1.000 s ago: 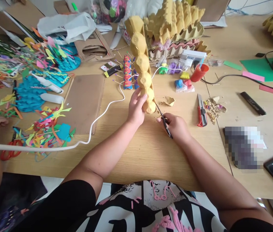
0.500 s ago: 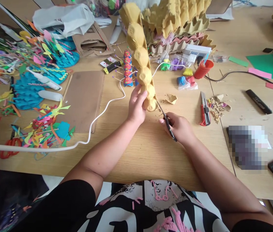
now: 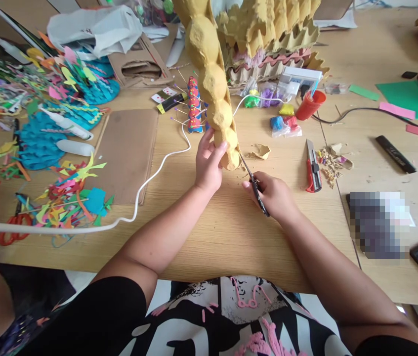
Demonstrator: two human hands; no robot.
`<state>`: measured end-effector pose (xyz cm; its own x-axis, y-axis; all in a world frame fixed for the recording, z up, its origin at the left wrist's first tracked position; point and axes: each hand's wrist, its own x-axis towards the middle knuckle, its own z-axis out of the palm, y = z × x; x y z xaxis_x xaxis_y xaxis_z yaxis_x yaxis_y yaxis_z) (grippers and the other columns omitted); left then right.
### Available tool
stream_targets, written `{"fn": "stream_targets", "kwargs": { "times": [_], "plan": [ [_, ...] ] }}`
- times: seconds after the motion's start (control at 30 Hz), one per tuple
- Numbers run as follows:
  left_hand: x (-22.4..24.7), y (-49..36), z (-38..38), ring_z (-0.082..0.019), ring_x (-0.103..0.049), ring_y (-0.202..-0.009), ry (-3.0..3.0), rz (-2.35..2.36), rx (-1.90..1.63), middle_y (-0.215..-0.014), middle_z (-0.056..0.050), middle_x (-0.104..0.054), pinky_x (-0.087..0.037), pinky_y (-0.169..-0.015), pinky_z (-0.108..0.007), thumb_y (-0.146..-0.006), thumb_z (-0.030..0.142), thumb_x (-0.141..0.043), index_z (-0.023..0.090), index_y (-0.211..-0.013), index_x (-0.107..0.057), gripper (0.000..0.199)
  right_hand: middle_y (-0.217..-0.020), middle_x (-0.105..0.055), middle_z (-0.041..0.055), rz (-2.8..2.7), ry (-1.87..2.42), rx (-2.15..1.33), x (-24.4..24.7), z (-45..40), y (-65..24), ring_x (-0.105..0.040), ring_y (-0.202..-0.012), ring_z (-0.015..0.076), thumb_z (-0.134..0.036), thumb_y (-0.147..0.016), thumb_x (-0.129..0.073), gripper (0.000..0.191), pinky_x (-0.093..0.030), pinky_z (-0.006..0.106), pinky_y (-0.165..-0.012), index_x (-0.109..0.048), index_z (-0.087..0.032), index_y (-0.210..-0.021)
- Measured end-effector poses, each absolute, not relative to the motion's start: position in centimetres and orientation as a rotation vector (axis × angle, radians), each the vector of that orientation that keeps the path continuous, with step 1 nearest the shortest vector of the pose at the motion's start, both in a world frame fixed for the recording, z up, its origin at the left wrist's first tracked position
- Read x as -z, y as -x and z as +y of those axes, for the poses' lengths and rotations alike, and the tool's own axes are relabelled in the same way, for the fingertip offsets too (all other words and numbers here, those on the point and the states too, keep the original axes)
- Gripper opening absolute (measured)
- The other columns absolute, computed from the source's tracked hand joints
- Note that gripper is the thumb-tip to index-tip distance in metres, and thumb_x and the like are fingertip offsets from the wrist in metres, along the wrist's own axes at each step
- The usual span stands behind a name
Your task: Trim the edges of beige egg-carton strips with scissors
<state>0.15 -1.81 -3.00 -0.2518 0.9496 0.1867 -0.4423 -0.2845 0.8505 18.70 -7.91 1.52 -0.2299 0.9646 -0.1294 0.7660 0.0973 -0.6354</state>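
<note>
My left hand (image 3: 210, 160) grips the near end of a yellow egg carton strip (image 3: 214, 81), a row of several bumps that rises away from me over the table. In my right hand (image 3: 273, 195) is a pair of black-handled scissors (image 3: 256, 190), its blades touching the strip's right edge near the lowest bump. A torn yellow carton scrap (image 3: 263, 151) lies just beyond the scissors. Behind the strip stands a red and blue painted carton piece (image 3: 194, 106) stuck with pins. How far the blades are apart is hard to make out.
To the right lie a red box cutter (image 3: 313, 168), carton crumbs (image 3: 333, 168) and an orange cup (image 3: 311, 105). A white cable (image 3: 164, 160) crosses the left side by a cardboard sheet (image 3: 129, 153) and paper scraps (image 3: 64, 207). Egg trays (image 3: 268, 29) are stacked behind.
The far end of the egg carton strip has tipped up toward the camera and slightly left. Both hands stay nearly in place, with the scissors still at the strip's edge.
</note>
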Motion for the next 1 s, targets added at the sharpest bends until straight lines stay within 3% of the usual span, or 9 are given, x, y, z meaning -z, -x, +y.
{"fn": "stream_targets", "kwargs": {
  "times": [0.2,0.7,1.0],
  "plan": [
    [3.2,-0.2,-1.7,-0.035,-0.063,-0.15,-0.963,0.792,-1.672,-0.14,-0.008,-0.077,-0.055,-0.12,-0.043,-0.077,0.069,-0.093,0.03,-0.143,-0.073,0.079,-0.066,-0.054,-0.0012,-2.04,1.695,-0.882,-1.4,-7.9,-18.8,-0.042,-0.062,0.017,-0.076,-0.096,-0.053,0.052,-0.028,0.032,-0.063,-0.044,-0.027,-0.079],
    [3.5,0.2,-1.2,-0.036,-0.067,-0.143,-1.059,0.752,-1.603,-0.138,-0.009,-0.078,-0.057,-0.116,-0.045,-0.08,0.067,-0.092,0.028,-0.139,-0.074,0.072,-0.069,-0.056,0.0003,-1.981,1.711,-0.936,-1.0,-7.4,-18.7,-0.045,-0.065,0.0175,-0.083,-0.092,-0.053,0.058,-0.03,0.033,-0.065,-0.049,-0.026,-0.077],
    [4.5,0.4,-0.8,-0.035,-0.067,-0.144,-1.145,0.821,-1.628,-0.138,-0.009,-0.079,-0.058,-0.114,-0.042,-0.082,0.07,-0.088,0.028,-0.143,-0.072,0.076,-0.07,-0.06,0.0016,-1.935,1.684,-0.957,-0.2,-7.1,-18.5,-0.051,-0.067,0.0188,-0.08,-0.091,-0.06,0.056,-0.033,0.033,-0.066,-0.063,-0.026,-0.081]
  ]
}}
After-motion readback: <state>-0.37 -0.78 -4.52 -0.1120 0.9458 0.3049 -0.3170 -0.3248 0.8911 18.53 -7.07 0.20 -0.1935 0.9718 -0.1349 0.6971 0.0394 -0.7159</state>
